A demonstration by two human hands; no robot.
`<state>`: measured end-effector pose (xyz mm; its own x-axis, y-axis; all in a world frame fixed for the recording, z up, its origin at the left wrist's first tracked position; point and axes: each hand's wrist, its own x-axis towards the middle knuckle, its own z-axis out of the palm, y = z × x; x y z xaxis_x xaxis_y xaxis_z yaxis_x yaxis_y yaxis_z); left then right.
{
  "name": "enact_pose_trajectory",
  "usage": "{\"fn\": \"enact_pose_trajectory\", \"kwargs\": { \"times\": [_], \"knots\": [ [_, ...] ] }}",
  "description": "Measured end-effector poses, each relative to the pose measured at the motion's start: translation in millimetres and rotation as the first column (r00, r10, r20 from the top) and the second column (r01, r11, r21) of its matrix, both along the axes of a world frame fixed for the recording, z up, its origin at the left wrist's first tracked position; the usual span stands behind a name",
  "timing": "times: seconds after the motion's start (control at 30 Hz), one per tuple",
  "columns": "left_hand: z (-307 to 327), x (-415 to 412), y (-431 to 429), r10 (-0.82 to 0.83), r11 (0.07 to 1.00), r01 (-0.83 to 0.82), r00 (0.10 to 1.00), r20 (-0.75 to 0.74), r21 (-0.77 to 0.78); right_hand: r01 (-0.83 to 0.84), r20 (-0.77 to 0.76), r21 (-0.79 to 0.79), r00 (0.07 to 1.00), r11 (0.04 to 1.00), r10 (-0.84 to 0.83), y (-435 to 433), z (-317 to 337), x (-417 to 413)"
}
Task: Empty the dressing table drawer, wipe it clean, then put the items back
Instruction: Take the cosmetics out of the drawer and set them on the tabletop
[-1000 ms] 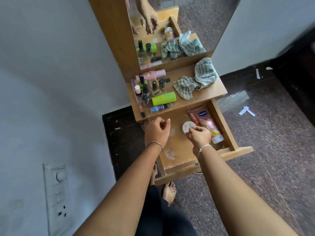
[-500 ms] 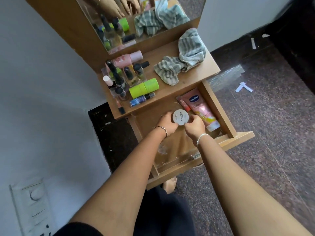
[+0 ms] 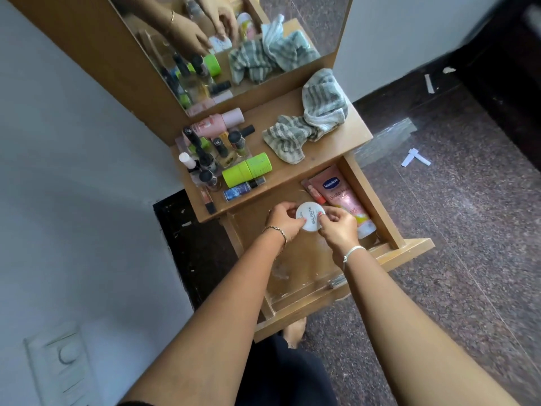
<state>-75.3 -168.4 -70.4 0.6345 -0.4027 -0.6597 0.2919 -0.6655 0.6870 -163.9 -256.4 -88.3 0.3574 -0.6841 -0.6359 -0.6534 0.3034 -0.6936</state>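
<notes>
Switch panel (image 3: 67,356): sat low on the grey wall at my far left, well apart from the dressing table.
Nail polish bottles (image 3: 205,155): stood upright in a tight cluster on the left of the tabletop (image 3: 336,148); a pink bottle (image 3: 218,123) lay on its side behind them, by the mirror.
Green container (image 3: 246,169): lay on its side just in front of the bottles, with a small blue bottle (image 3: 241,188) beside it near the table's front edge.
My left hand (image 3: 282,219): fingers were curled round the left rim of the white tub, a bracelet at my wrist.
White tub (image 3: 308,219): round, lid up, printed "NAIL POLISH", held between both my hands over the open drawer; I could not tell whether it touched the drawer floor.
Striped cloth (image 3: 310,124): lay crumpled on the right of the tabletop.
My right hand (image 3: 336,230): pinched the tub's right rim, fingertips on the lid.
Pink Vaseline tube (image 3: 341,197): lay inside the drawer along its right wall, a small red-pink tube (image 3: 315,194) just beside it on the left.
Drawer (image 3: 373,200): was pulled out, with pale smears on its bare wooden floor.
Paper scraps (image 3: 415,156): lay on the speckled floor at my right.
</notes>
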Motion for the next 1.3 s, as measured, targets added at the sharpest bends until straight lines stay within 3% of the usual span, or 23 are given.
{"fn": "enact_pose_trajectory", "kwargs": {
  "times": [0.2,0.37,0.5,0.83,1.17,1.3],
  "knots": [
    [50,6,-2,0.170,0.973,-0.163,0.985,0.029,-0.160,0.021,0.205,0.095,0.978,0.995,-0.040,-9,57,11],
    [80,17,-16,0.303,0.934,-0.286,0.952,0.049,-0.212,-0.033,0.254,0.076,0.967,0.997,0.012,-27,88,38],
    [88,12,-26,0.413,0.882,-0.405,0.910,-0.017,-0.243,-0.045,0.247,0.030,0.968,0.999,0.036,-33,87,59],
    [93,-5,-37,0.532,0.837,-0.526,0.847,-0.002,-0.149,-0.116,0.127,-0.026,0.985,0.993,0.118,-39,72,78],
    [97,-9,-40,0.630,0.772,-0.631,0.776,-0.043,-0.079,-0.078,0.134,0.104,0.989,0.992,0.064,-44,82,72],
    [96,-11,-41,0.686,0.721,-0.687,0.726,-0.046,-0.094,-0.126,0.131,0.012,0.984,0.992,0.124,-39,81,78]
  ]
}}
